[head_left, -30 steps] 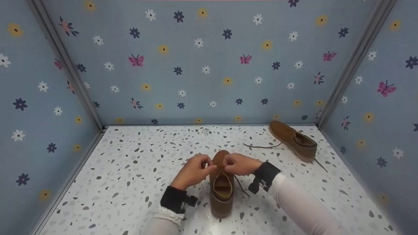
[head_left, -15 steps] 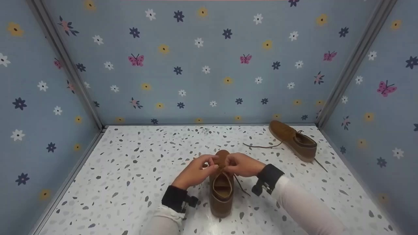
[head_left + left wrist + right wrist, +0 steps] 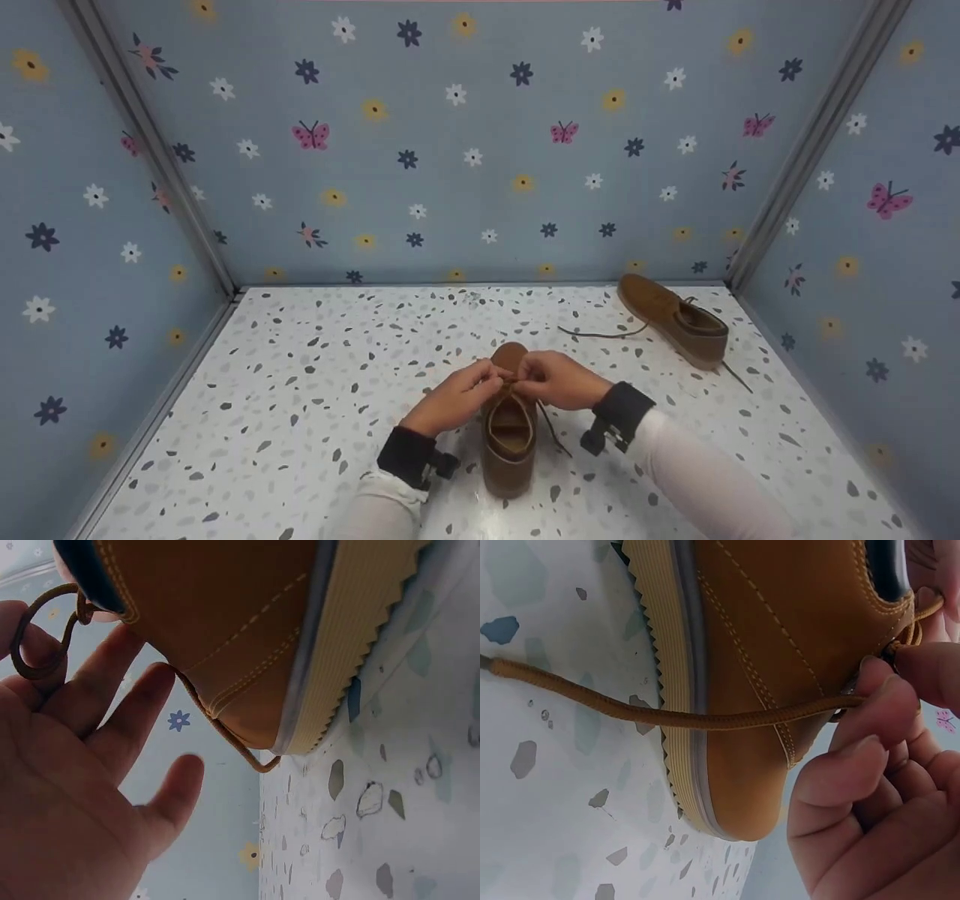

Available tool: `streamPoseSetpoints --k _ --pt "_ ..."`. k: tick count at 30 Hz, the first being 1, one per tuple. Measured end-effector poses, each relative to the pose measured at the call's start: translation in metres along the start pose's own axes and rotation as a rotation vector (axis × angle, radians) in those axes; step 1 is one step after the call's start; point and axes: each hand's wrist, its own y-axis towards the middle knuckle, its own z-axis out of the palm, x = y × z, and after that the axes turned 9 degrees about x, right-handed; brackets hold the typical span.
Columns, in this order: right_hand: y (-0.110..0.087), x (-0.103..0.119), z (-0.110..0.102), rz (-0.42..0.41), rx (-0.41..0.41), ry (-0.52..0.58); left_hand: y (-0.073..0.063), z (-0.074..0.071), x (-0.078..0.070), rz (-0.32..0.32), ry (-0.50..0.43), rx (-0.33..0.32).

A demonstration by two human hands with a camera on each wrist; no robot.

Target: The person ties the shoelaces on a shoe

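Note:
A brown lace-up shoe stands upright on the speckled surface, toe pointing away. Both hands meet over its laces. My left hand pinches a loop of the shoelace near the fingertips; its other fingers are spread beside the shoe's side. From the right, my right hand pinches the lace close to the knot, its fingers curled. A free end of the lace runs out from under that hand across the pale ribbed sole. The knot itself is mostly hidden by fingers.
A second brown shoe lies at the back right, its loose lace trailing left across the surface. Blue flower-patterned panels wall the speckled white tabletop at the back and both sides.
My left hand has shifted slightly right, its fingertips drawing closer to my right hand over the laces. The right hand stays nearly in place. The head view tilts down a little.

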Motion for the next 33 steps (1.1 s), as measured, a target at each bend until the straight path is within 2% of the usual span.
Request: streamPoseSetpoints --k 4,7,16,21,26,30,33 --pt "-0.002 0.000 0.001 -0.006 -0.016 -0.007 0.000 0.000 0.000 -0.018 0.077 -0.063" --pt "-0.003 0.000 0.001 -0.008 -0.019 0.007 0.000 -0.001 0.000 -0.022 0.115 -0.085" --pt "-0.002 0.000 0.005 0.011 -0.062 0.014 -0.002 -0.003 0.000 -0.012 0.109 -0.064" --pt "-0.002 0.003 0.008 -0.021 -0.114 -0.015 -0.001 -0.003 0.000 0.011 0.104 -0.069" --pt "-0.001 0.006 0.013 -0.046 -0.179 -0.052 -0.001 -0.003 0.000 -0.004 0.097 -0.069" --pt "0.000 0.006 0.017 -0.022 -0.212 -0.066 -0.001 -0.003 0.000 -0.008 0.108 -0.074" --pt "0.001 0.006 0.019 0.005 -0.203 -0.052 -0.002 -0.003 0.000 -0.012 0.119 -0.079"
